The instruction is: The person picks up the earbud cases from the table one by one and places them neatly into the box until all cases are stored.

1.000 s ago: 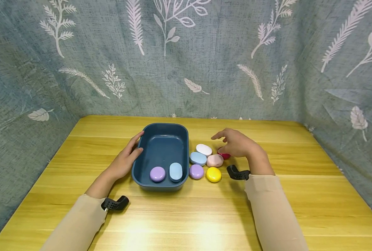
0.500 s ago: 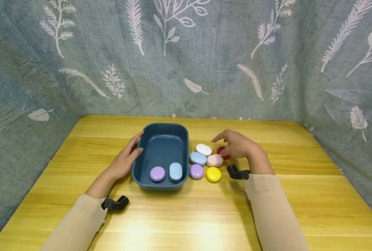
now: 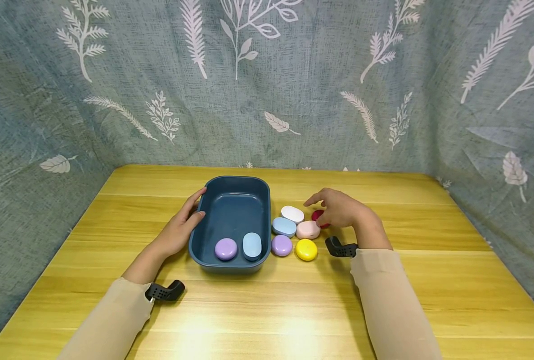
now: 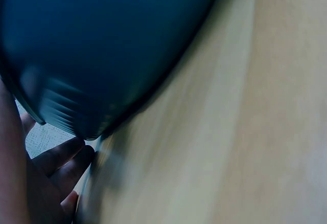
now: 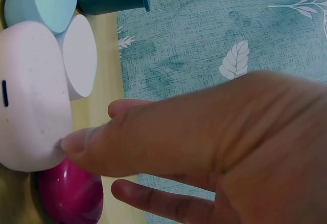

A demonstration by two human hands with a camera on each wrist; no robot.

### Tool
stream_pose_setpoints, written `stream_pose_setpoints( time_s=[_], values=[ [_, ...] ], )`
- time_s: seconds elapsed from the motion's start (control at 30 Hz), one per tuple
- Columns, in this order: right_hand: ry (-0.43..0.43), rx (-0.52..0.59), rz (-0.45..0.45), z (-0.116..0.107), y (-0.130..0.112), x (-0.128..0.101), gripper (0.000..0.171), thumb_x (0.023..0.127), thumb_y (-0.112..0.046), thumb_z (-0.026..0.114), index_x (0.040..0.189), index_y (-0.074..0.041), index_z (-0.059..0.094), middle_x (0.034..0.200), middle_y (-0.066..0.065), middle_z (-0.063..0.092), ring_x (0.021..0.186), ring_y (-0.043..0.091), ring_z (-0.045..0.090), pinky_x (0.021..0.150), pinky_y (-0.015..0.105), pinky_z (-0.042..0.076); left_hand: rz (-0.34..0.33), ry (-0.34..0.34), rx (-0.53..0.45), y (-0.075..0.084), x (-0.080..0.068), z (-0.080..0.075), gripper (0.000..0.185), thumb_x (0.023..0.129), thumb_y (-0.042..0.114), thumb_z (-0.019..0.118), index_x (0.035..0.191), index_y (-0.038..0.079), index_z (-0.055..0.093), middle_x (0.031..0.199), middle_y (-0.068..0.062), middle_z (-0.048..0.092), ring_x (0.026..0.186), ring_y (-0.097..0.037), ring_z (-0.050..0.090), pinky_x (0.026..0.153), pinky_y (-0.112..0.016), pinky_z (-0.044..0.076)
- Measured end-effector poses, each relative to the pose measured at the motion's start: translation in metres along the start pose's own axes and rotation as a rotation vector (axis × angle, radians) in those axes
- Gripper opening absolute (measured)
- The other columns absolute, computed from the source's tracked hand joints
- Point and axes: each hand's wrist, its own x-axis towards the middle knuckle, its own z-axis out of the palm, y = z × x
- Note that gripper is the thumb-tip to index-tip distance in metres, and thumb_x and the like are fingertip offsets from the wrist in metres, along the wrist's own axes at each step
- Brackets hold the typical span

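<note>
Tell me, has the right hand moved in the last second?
Yes, slightly. The right hand has sunk toward the red case, judged against the white case, which lies where it did. Its fingers now sit lower over the red case.

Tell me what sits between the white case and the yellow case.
The pale pink case lies between the white case and the yellow case; the head view shows it.

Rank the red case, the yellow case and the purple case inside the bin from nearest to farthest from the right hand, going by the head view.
1. Red case, under the right hand.
2. Yellow case, nearer the person, on the table.
3. Purple case in the bin, far left, inside the blue bin.
</note>
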Motion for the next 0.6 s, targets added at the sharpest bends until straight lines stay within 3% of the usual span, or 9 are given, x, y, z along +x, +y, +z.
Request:
stream_pose_setpoints(
  time_s=[0.6],
  values=[
    [-0.028, 0.011, 0.008, 0.0005, 0.0009, -0.0011, 0.051, 0.09, 0.001, 0.071, 0.139, -0.011, 0.066, 0.131, 0.016, 0.065, 0.097, 0.024, 0.056, 0.085, 0.033, 0.049, 0.002, -0.006, 0.001, -0.0018, 0.0002, 0.0004, 0.059, 0.113, 0.029, 0.04, 0.166, 0.04, 0.016, 0.169, -0.02, 0.025, 0.156, -0.042, 0.027, 0.12, -0.067, 0.031]
  ],
)
